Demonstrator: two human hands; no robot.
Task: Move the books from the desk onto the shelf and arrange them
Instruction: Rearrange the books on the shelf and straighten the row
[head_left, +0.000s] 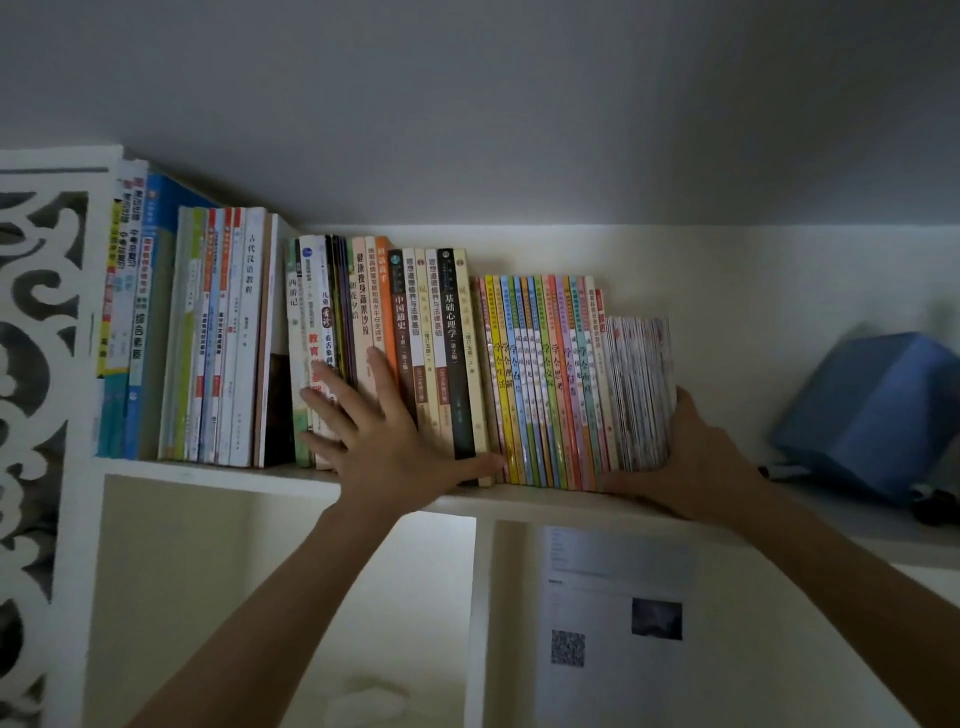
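Note:
A long row of upright books stands on the white shelf board (208, 470). Tall books (208, 332) fill the left end, mid-height books (441, 332) the middle, thin colourful books (540, 374) come after them, and a stack of small thin booklets (636, 384) ends the row on the right. My left hand (384, 436) lies flat with spread fingers against the spines of the middle books. My right hand (691, 467) cups the right side of the small booklets, fingers behind them and thumb along the shelf edge in front.
A blue box-like object (872, 415) sits on the same shelf to the right, with a free gap between it and the booklets. A carved white panel (36, 364) bounds the left. Below are open compartments; a printed sheet (618, 597) hangs in the right one.

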